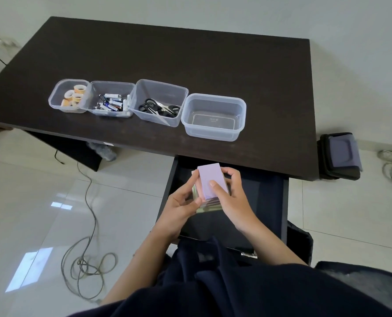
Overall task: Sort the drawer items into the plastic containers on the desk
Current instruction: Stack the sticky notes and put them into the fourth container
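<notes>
Drawer (pixel 272 202) open at lower centre of the frame, under the desk's near edge; its interior is dark and its front edge is partly covered by the person's dark clothing, so any further contents cannot be made out. The stack of sticky-note pads (pixel 210 186) is held above the drawer: lilac pad on top, pink and greenish layers below it, lower edges largely hidden by fingers (pad count not readable).

Left hand (pixel 181 207): fingers curled against the stack's left side, thumb along its lower left edge. Right hand (pixel 232 197): thumb pressed on the lilac top face, fingers wrapped round the far right side. Both hands clamp the same stack, close together.

Desk (pixel 190 60), dark, fills the upper middle. Four clear plastic containers sit in a row at its near left, touching or nearly so: tape rolls container (pixel 68 96), batteries container (pixel 109 99) (labels blurred), scissors container (pixel 159 102), and the empty container (pixel 213 116) at the right end.

Right edge of frame: a dark bag (pixel 340 156) on the floor, partly hidden by the desk. Lower left: loose cable (pixel 87 266) coiled on the tiles.
</notes>
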Demonstrator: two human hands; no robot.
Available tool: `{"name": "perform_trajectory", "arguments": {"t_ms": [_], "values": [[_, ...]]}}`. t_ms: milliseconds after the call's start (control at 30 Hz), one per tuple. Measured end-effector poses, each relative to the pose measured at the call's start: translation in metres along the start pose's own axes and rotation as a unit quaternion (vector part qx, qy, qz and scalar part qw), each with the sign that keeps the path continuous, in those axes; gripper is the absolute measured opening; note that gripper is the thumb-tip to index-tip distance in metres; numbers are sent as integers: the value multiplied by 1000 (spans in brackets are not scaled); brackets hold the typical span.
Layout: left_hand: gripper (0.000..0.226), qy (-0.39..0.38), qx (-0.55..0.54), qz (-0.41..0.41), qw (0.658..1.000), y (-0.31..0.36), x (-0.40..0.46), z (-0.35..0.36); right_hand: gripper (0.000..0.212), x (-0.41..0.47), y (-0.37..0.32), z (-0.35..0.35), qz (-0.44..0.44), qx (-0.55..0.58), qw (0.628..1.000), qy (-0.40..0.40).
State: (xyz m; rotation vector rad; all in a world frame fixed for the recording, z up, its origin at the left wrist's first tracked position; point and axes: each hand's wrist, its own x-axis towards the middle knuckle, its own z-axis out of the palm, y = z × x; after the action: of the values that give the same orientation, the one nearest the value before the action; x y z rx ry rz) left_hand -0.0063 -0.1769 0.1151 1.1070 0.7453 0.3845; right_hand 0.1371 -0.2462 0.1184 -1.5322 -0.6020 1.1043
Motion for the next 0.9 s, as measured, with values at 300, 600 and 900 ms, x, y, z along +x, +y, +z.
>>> {"name": "perform_trajectory", "arguments": {"t_ms": [300,600,900], "values": [[76,-41,42,4,998,25,24,-21,43,17,-6,17,-51,-63,996,26],[76,-97,89,11,991,68,57,-73,55,58,-35,54,-34,-73,995,62],[78,-174,99,44,979,121,102,-102,59,99,-79,74,3,57,994,91]]}}
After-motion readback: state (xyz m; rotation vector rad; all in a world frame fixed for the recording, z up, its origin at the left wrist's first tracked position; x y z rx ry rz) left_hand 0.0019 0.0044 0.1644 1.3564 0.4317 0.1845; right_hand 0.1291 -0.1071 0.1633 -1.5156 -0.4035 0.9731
